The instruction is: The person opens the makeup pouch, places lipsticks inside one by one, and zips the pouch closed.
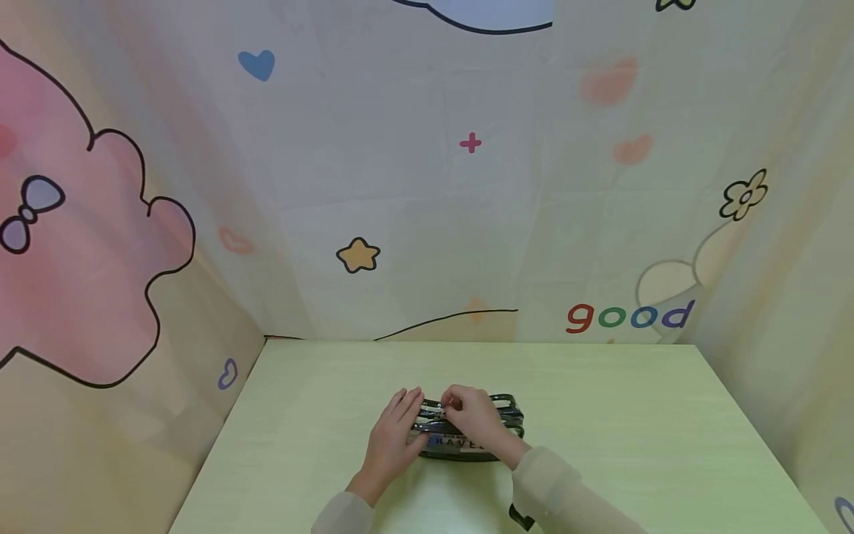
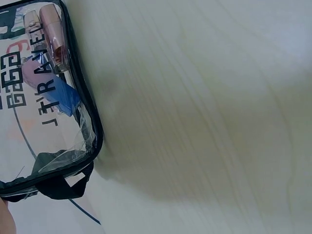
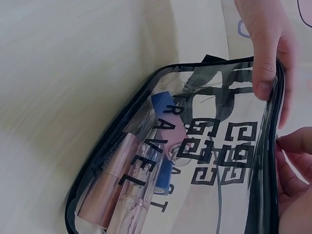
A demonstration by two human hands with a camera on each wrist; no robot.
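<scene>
A clear cosmetic bag [image 1: 455,446] with black trim and "TRAVEL" lettering stands on the table. In the right wrist view, pinkish tubes [image 3: 109,180] and a blue-and-pink item [image 3: 168,109] show through its clear side. My left hand [image 1: 394,443] grips the bag's left end at the top, thumb on the near side and fingers on the far side. With thumb and forefinger, my right hand [image 1: 477,419] pinches the zipper pull at the top edge; the pull is mostly hidden by the fingertips. A black fabric loop [image 2: 63,185] sticks out from one end of the bag.
The pale table [image 1: 634,423] extends around the bag on all sides. A printed curtain [image 1: 400,163] hangs behind the table's back edge and along both sides. Near the right sleeve, a small black piece [image 1: 521,517] shows.
</scene>
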